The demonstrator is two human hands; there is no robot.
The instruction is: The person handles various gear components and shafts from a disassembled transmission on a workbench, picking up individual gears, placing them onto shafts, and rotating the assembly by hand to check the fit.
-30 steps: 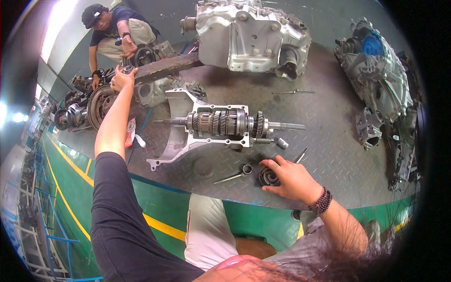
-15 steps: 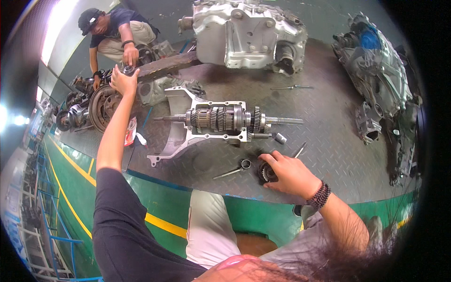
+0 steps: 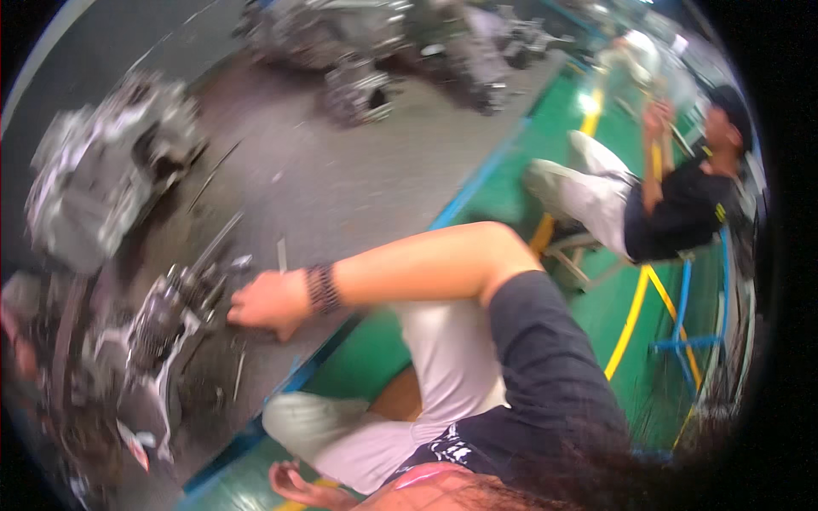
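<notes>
My right hand [image 3: 271, 305] lies low on the dark metal table, its fingers curled downward. The toothed gear that it gripped in the earlier frame is hidden beneath it now. Left of this hand, a gear shaft assembly [image 3: 153, 328] rests in an open silver housing [image 3: 158, 400]. A small metal cylinder [image 3: 242, 261] and a slim rod [image 3: 282, 254] lie just beyond my fingers; a thin handled tool [image 3: 239, 375] is nearer. My left hand [image 3: 298, 487] is at the bottom edge by my lap, fingers apart, with nothing visible in it.
A large silver gearbox casing [image 3: 102, 179] stands at the far left of the table [image 3: 341, 179]. More castings [image 3: 358, 89] sit at the back. On the right, past the blue table edge [image 3: 464, 200], a person [image 3: 673, 196] sits on a stool above green floor.
The view has swung to the right, bringing the seated person into sight. My left hand has come back from the other person's hand to near my lap. My right hand stays beside the gear assembly.
</notes>
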